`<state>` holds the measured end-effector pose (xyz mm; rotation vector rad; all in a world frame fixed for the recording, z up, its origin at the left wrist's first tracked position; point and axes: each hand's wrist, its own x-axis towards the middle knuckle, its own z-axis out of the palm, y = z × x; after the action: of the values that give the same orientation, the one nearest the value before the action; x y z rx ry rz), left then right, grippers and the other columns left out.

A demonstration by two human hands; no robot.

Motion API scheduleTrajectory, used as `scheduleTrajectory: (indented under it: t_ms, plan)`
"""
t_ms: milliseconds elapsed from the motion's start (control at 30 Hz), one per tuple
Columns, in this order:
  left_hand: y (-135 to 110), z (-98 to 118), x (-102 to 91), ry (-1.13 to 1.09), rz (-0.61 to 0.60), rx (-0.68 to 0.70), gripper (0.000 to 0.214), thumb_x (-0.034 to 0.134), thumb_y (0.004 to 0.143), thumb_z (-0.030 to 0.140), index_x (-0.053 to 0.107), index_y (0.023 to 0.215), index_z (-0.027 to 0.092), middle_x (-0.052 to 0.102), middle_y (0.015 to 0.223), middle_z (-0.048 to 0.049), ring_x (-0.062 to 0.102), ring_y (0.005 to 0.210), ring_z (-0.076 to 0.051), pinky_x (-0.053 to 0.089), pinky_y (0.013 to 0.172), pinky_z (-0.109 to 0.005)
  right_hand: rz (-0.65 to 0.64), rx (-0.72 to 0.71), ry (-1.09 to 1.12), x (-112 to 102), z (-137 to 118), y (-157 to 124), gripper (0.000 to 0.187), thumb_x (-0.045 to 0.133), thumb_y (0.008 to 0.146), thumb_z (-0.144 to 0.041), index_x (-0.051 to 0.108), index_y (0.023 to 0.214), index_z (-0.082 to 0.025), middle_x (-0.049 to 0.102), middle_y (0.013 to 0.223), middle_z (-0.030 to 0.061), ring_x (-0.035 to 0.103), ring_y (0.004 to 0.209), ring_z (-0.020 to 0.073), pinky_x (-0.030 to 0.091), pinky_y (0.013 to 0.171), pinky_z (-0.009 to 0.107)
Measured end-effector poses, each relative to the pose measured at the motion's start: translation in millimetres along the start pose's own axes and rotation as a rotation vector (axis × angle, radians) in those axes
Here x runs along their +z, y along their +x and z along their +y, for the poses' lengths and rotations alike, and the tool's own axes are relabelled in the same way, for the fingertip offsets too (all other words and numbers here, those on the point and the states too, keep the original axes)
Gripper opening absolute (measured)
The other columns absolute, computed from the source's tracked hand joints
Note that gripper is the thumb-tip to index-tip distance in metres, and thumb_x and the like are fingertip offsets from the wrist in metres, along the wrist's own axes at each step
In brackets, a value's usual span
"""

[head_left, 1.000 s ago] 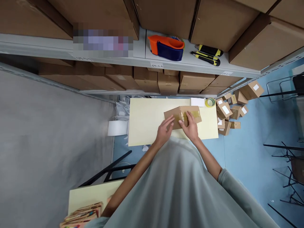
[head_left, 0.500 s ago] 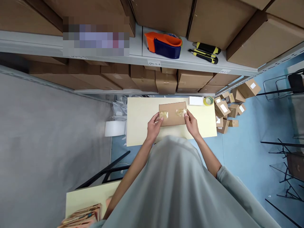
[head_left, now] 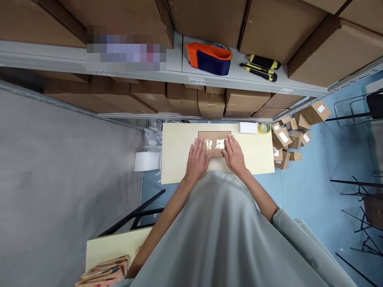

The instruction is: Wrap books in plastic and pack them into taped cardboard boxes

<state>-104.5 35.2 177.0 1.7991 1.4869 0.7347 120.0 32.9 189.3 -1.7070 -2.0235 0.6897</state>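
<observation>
A small brown cardboard box (head_left: 216,137) with shiny clear tape across its top lies flat on the pale yellow table (head_left: 179,159). My left hand (head_left: 198,158) rests flat on the box's left end, fingers stretched out. On the right end lies my right hand (head_left: 234,154), also flat with fingers extended. Both palms press down on the taped top. Neither hand grips anything.
A roll of tape (head_left: 264,128) and a white pad of labels (head_left: 248,127) sit at the table's far right corner. Several small labelled boxes (head_left: 287,137) are piled on the blue floor to the right. An orange tape dispenser (head_left: 209,57) and utility knives (head_left: 261,67) lie on the shelf above.
The box was turned round in both hands and laid flat. My hands went from holding its ends to lying open on its taped top.
</observation>
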Motion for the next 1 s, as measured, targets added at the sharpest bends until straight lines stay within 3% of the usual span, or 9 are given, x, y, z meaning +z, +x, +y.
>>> scheduleTrajectory:
  t_ms: [133,500,633,733,867,1000]
  plan:
    - [0.6,8.1,1.8,0.111,-0.109,0.057,0.080,0.041,0.110,0.062,0.039,0.173,0.011,0.032,0.182,-0.0184,0.017,0.173,-0.035,0.007,0.141,-0.058,-0.120,-0.064,-0.142,0.6,-9.4,0.6,0.065,0.040,0.117,-0.039,0.031,0.177,-0.017,0.028,0.183,0.0095,0.022,0.173,0.0273,0.021,0.143,0.054]
    - [3.6,11.7,-2.5,0.157,-0.142,0.058,0.076,0.041,0.111,0.055,0.037,0.175,0.013,0.030,0.182,-0.0168,0.017,0.173,-0.035,0.005,0.140,-0.059,-0.119,-0.062,-0.165,3.5,-10.9,-4.6,0.064,0.038,0.118,-0.039,0.035,0.175,-0.012,0.027,0.183,0.0115,0.021,0.173,0.0275,0.020,0.143,0.052]
    - [8.1,11.5,-6.4,0.131,-0.173,0.056,0.075,0.045,0.110,0.055,0.038,0.174,0.016,0.030,0.183,-0.0152,0.017,0.173,-0.035,0.005,0.140,-0.059,-0.098,-0.049,-0.156,7.2,-13.4,-2.6,0.064,0.039,0.117,-0.039,0.034,0.176,-0.015,0.025,0.184,0.0111,0.019,0.174,0.0282,0.019,0.143,0.054]
    - [7.9,1.0,-8.6,0.041,-0.116,0.030,0.080,0.047,0.109,0.061,0.035,0.176,0.018,0.024,0.185,-0.0137,0.009,0.174,-0.034,0.008,0.141,-0.058,-0.106,-0.064,-0.162,5.8,-12.0,-4.1,0.065,0.044,0.116,-0.042,0.036,0.176,-0.019,0.024,0.185,0.0094,0.017,0.174,0.0287,0.019,0.143,0.055]
    - [3.7,-35.6,-1.6,-0.171,0.058,-0.212,0.087,0.040,0.109,0.071,0.025,0.179,0.021,0.018,0.187,-0.0127,0.012,0.175,-0.029,0.011,0.142,-0.050,-0.117,-0.067,-0.163,-5.5,3.5,-12.3,0.063,0.044,0.115,-0.043,0.040,0.174,-0.020,0.025,0.184,0.0091,0.018,0.174,0.0275,0.017,0.143,0.054]
    - [5.7,-74.2,19.3,-0.371,0.041,-0.514,0.091,0.044,0.102,0.082,0.045,0.170,0.021,0.040,0.179,-0.0171,0.031,0.170,-0.033,0.019,0.141,-0.050,-0.077,-0.013,-0.125,-25.1,26.3,-20.6,0.059,0.039,0.116,-0.041,0.043,0.172,-0.024,0.031,0.183,0.0085,0.022,0.173,0.0257,0.017,0.142,0.057]
